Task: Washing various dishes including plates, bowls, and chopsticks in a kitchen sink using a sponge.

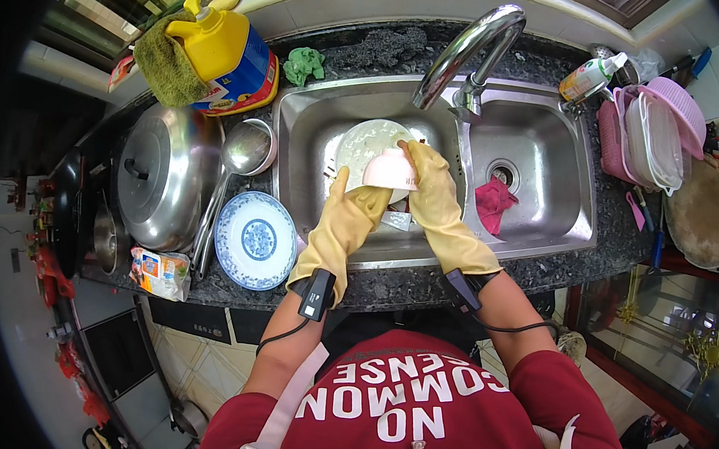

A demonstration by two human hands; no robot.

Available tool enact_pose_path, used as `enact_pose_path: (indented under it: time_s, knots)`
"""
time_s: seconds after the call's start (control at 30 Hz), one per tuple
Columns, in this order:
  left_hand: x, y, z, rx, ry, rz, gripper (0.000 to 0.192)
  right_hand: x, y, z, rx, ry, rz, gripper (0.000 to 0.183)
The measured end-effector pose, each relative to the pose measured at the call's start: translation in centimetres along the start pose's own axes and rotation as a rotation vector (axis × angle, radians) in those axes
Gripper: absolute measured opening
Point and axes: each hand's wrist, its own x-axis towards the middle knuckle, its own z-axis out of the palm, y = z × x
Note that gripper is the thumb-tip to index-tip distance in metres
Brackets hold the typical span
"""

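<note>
Both my hands wear cream rubber gloves and are over the left basin of a steel sink (298,118). A small pink bowl (384,169) is tilted between them. My right hand (430,173) grips it by its base and right side. My left hand (354,208) is at its lower rim, some fingers hidden by the bowl. Behind the bowl, a wet white plate (366,138) lies in the basin. Below it, partly hidden, is a small pale object (396,220) I cannot identify. A chrome faucet (474,50) arches above the sink.
A pink cloth (494,203) lies in the right basin. Left of the sink stand a blue-patterned plate (255,240), a ladle (245,149), a large lidded pan (163,177) and a yellow jug (233,56). Plastic baskets (651,133) stand at the right.
</note>
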Motion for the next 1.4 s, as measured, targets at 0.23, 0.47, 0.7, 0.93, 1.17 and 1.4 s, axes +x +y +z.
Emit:
enact_pose_path:
  time_s: [0.23, 0.47, 0.7, 0.93, 1.17, 1.4]
  knots:
    - [-0.7, -0.8, 2.6, 0.079, -0.093, 0.145, 0.042, -2.7, -1.1, -0.5, -0.025, 0.057, -0.225, 0.046]
    - [-1.3, -0.2, 0.9, 0.709, -0.254, 0.393, 0.053, -0.8, -1.8, -2.7, 0.899, -0.318, 0.580, 0.036]
    - [-3.0, -0.3, 3.7, 0.652, -0.280, 0.335, 0.055, -0.3, -2.7, -0.4, 0.311, 0.029, -0.063, 0.030]
    - [-3.3, -0.3, 2.6, 0.914, -0.297, 0.312, 0.050, 0.3, -2.1, -0.1, 0.870, -0.060, 0.684, 0.032]
    - [-2.5, 0.0, 2.0, 1.075, -0.142, 0.389, 0.045, 2.9, -6.0, 1.7, 0.132, -0.123, -0.237, 0.030]
    - [-5.0, -1.0, 3.8, 1.153, -0.215, 0.358, 0.050, 1.0, 0.6, -1.5, 0.204, -0.305, -0.151, 0.042]
